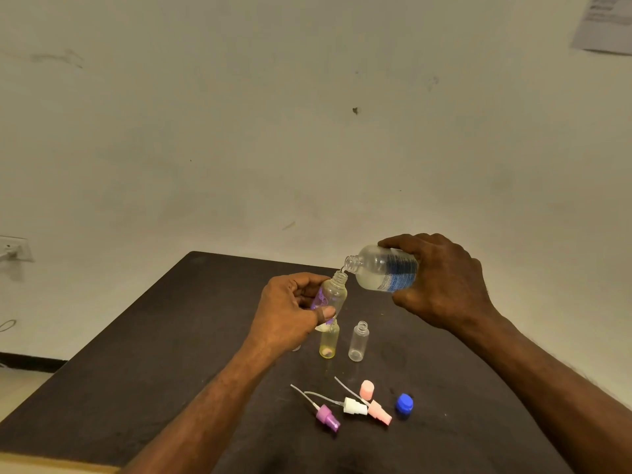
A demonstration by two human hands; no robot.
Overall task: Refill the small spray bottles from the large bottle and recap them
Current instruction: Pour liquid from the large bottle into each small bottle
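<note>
Above the desk's [136,336] middle, the right hand [444,285] is gripping and tipping the light, likely slippery large bottle [386,270] by its body into the small spray bottle [333,295] the left hand [290,313] is pinching mid-body.

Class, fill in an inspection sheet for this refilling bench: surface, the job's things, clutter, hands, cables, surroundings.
Surface: dark table, dry where visible.
Job's things: large bottle tilted, mouth at the neck of the purple-printed small bottle; yellowish bottle and clear bottle stand uncapped; purple sprayer, white sprayer, pink sprayer, pink cap and blue cap lie on the near side.
Clutter: nothing seen.
Hands: left hand holds the small bottle; right hand holds the large bottle.
Cables: a cord at the wall outlet, far left.
Surroundings: scuffed wall; paper sheet top right.
</note>
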